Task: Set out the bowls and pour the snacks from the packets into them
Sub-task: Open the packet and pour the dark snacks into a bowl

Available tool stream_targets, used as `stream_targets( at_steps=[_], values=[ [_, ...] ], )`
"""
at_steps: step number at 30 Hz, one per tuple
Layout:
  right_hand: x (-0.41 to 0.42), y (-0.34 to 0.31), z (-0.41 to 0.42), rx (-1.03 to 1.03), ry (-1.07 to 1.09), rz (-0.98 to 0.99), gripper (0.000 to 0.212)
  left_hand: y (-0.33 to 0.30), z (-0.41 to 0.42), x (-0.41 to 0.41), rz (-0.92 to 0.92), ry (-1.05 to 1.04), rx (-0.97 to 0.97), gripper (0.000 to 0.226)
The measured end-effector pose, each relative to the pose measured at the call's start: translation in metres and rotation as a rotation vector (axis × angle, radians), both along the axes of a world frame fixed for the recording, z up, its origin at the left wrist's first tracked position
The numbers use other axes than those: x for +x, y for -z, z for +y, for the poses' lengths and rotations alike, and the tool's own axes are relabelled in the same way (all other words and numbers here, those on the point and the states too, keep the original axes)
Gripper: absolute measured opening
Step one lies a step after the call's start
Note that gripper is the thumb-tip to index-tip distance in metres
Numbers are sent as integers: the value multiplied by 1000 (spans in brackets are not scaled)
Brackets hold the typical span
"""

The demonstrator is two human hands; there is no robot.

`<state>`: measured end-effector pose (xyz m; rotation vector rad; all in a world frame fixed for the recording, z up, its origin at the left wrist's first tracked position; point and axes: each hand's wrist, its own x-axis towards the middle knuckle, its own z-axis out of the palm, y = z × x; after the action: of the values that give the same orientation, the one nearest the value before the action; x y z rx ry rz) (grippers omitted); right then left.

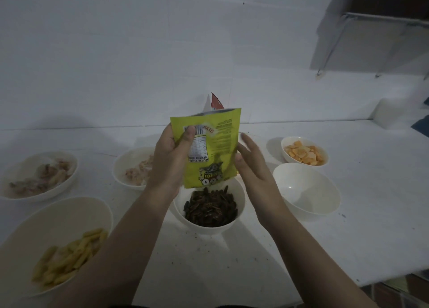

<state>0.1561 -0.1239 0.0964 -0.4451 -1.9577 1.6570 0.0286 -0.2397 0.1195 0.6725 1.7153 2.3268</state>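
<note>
My left hand (171, 159) grips a yellow-green snack packet (216, 145) upside down, its mouth just above a white bowl (239, 205) heaped with dark seeds (210, 209). My right hand (251, 166) is flat against the packet's right edge with fingers spread, not clasping it. An empty white bowl (306, 191) stands right of the seed bowl. Other white bowls hold orange crackers (304, 154), yellow sticks (67, 259), and pale pinkish snacks at the left (41, 175) and behind my left hand (137, 168).
A red and white packet (214, 102) pokes up behind the yellow-green one, near the white wall. The white table's front edge (371, 282) runs at the lower right. A metal-legged rack (334, 43) hangs at the upper right. Dark crumbs dot the table near the seed bowl.
</note>
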Motion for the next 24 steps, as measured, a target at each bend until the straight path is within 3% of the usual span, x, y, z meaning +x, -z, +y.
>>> stream_targets(
  at_steps=[4,12,20,24],
  values=[
    [-3,-3,-5,22,65,-1,57,0,1,5,-13,35,18,13],
    [-1,-3,-8,-21,36,-1,34,2,-5,3,-6,24,-7,9],
    [-5,-27,-2,-282,95,289,20,10,-5,16,111,167,-37,12],
    [-2,-37,4,-325,122,425,21,24,-13,11,200,315,-219,25]
  ],
)
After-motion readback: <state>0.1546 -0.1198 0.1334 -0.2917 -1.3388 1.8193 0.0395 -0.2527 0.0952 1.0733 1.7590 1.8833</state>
